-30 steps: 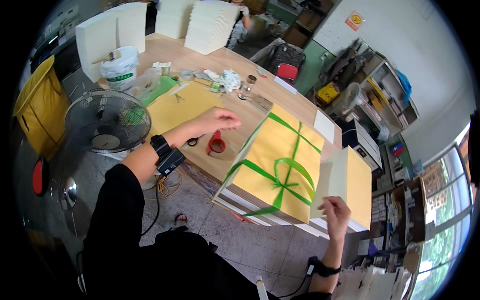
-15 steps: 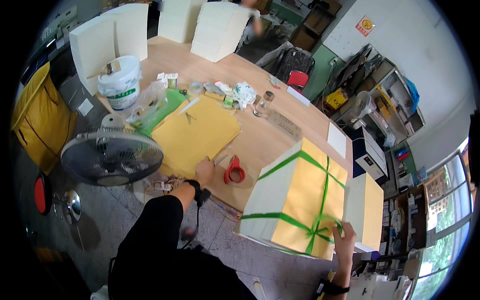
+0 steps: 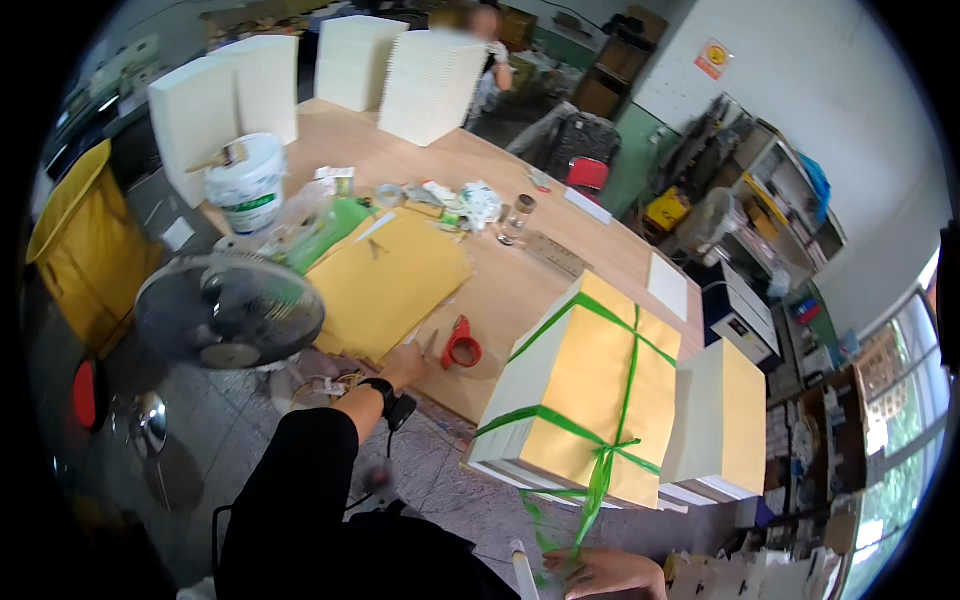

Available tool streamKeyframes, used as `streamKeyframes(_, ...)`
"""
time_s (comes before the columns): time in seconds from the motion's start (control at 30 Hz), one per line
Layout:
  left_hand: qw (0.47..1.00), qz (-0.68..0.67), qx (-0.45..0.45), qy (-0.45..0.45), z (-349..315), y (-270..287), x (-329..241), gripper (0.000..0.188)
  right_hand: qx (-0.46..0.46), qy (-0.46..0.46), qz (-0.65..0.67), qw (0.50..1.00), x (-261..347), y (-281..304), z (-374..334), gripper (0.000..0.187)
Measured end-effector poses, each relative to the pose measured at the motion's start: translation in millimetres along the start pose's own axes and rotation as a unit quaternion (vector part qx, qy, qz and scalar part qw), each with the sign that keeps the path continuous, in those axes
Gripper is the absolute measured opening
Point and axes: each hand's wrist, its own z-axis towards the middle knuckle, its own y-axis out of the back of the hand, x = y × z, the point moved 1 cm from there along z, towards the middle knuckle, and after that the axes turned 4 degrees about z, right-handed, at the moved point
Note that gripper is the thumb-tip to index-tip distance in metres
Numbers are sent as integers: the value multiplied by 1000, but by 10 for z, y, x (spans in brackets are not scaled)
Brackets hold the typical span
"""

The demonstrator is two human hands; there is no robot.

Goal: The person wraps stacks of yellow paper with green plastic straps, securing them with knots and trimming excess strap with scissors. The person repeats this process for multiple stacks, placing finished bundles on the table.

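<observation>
Left hand [image 3: 408, 366] is covering scissors [image 3: 431, 342] toward seven o'clock, grip unclear; half-curled right hand [image 3: 605, 572] is holding green ribbon [image 3: 594, 495] at five.

You could not read the orange wall sign [image 3: 714, 59], nor the bucket label [image 3: 258, 204] at the left edge of the table [image 3: 492, 290].

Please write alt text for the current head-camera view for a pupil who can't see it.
A person's right hand is at the trailing end of green ribbon tied around a yellow-topped paper stack on a wooden table. The left hand is at the scissors, beside a red tape dispenser and yellow sheets.
</observation>
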Motion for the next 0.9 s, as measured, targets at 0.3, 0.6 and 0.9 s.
streamKeyframes(0.3,848,-527,17,-50,-1337,1995,-704,32,-179,295,-3,939,176,630,-580,26)
streamKeyframes(0.6,783,-513,212,-281,-2829,2398,-2838,57,-221,449,-9,866,727,444,-60,43)
streamKeyframes(0.9,892,-351,11,-285,-3208,1935,-2890,41,-246,343,-79,903,245,620,-74,36)
